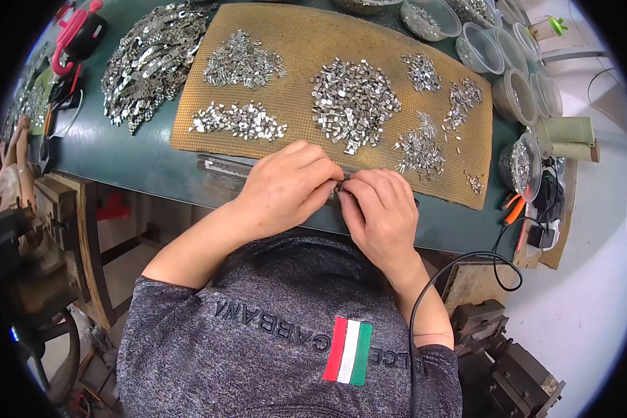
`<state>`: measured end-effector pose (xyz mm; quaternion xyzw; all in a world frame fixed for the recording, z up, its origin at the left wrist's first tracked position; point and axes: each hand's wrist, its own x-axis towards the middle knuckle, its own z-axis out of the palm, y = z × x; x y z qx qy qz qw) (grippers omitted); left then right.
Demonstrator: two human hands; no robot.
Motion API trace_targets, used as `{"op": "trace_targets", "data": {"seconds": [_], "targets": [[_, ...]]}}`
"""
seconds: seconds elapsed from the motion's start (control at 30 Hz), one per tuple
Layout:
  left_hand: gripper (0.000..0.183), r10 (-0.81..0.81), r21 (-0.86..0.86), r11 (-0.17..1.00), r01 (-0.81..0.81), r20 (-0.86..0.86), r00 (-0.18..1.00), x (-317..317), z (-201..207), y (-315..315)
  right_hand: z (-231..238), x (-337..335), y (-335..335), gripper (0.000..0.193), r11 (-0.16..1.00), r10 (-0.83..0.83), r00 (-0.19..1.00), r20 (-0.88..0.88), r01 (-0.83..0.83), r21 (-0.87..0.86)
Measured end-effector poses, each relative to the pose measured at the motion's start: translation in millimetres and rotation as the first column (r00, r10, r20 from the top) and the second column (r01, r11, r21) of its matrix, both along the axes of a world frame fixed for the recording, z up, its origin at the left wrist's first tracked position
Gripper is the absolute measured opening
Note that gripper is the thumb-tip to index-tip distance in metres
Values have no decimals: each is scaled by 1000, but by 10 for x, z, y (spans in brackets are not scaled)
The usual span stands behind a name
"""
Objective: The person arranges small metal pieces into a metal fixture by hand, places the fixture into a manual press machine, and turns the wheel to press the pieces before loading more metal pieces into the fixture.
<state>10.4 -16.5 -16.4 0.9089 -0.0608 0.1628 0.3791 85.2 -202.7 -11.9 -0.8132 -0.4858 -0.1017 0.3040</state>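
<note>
My left hand [283, 187] and my right hand [383, 214] meet at the table's near edge, fingertips almost touching. Both are closed, thumb against fingers, over a dark metal bar [219, 167] that lies lengthwise along the edge. Whatever small piece they pinch is hidden by the fingers. Just beyond them, on a tan textured mat [296, 49], lies a large pile of small silvery metal links [353, 102]. A strip of similar links [238, 121] lies beyond my left hand, and a heap of thin metal pins [421, 149] lies beyond my right.
A mound of linked metal bands [153, 63] covers the table's far left. Clear plastic bowls [479, 49] of small parts line the right side. Orange-handled pliers [514, 209] and a black cable [460, 259] are at the right edge. Another person's hand [21, 150] shows far left.
</note>
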Motion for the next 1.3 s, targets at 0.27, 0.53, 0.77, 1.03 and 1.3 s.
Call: {"op": "trace_targets", "data": {"seconds": [0.27,0.53,0.77,1.03,1.3], "targets": [[14,-16,0,1000,16,-38,999,2,16,30,43,134,-317,18,996,-40,960,-279,61,66],[12,5,47,999,-3,-40,999,21,-7,-10,44,141,-387,22,999,33,988,-151,-33,4],[15,-24,22,999,25,-26,999,24,22,10,19,169,-653,19,983,-132,927,-352,170,77],[21,-52,56,997,56,-61,997,14,63,-1,-71,81,-592,23,986,-159,958,-238,168,17],[19,-55,50,997,57,-55,997,22,70,-6,-30,99,-583,22,986,-159,945,-284,167,4]]}}
